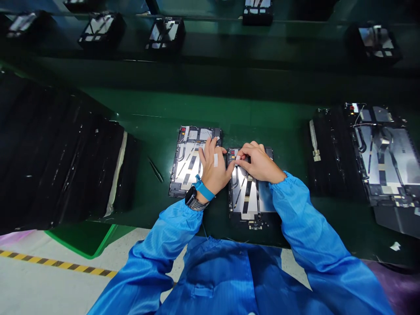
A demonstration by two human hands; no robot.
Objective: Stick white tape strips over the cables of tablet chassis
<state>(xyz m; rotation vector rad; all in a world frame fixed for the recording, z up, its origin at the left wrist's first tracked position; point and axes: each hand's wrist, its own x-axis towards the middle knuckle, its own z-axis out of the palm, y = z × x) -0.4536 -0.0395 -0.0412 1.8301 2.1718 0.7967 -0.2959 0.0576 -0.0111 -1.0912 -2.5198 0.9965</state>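
Blue sleeves (170, 232) over opened tablets (251, 194) on a green bench (210, 103).
Right hand (259, 162) pinches a white tape strip (236, 158) closed; left hand (213, 168) rests half-curled on the left tablet (187, 170), gripping nothing.

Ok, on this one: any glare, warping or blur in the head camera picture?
In the head view, glare bleaches the metal of the left tablet and right tablet nearly white; the wide lens bows the green bench; the top of the frame falls dark; the left hand and right hand show no obvious blur.
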